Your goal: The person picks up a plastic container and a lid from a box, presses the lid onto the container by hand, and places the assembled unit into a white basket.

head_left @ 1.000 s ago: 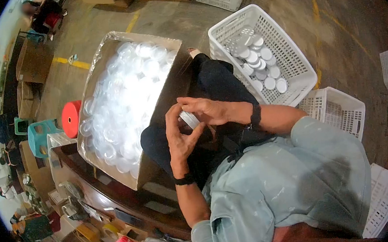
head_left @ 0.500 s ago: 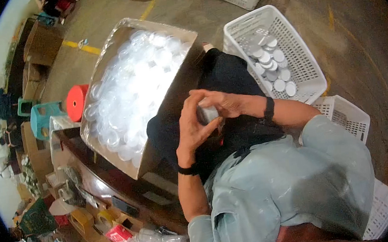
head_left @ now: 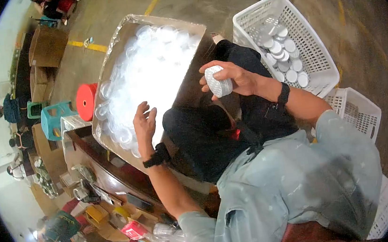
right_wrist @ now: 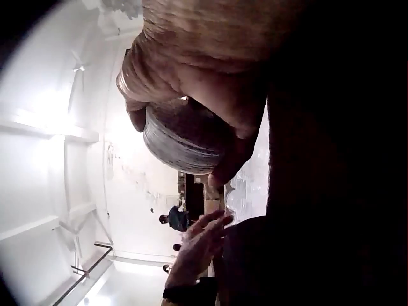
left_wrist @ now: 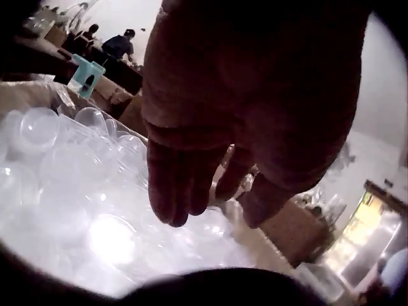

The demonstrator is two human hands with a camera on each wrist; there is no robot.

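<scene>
My right hand (head_left: pixel 240 79) grips a short stack of round, silvery-white discs (head_left: pixel 219 82), with the thumb and fingers around its edge. In the right wrist view, the stacked edges of the discs (right_wrist: pixel 178 148) show as thin layers below the fingers. My left hand (head_left: pixel 145 128) holds nothing and hovers at the near edge of a large cardboard box (head_left: pixel 117 48) full of clear plastic cups (head_left: pixel 150 69). In the left wrist view, its loosely bent fingers (left_wrist: pixel 172 191) point down over the clear cups.
A white plastic basket (head_left: pixel 314 37) with loose white discs (head_left: pixel 296 65) stands beyond the right forearm. Another white basket (head_left: pixel 361 113) is behind it. Left of the box are a red spool (head_left: pixel 87 102) and a teal stool (head_left: pixel 54 121). Tape rolls and packets crowd a dark table (head_left: pixel 95 152).
The hands were together around the stack and have parted. My left hand let go and moved left to the box; the right hand keeps the stack, raised slightly and turned with its patterned face showing.
</scene>
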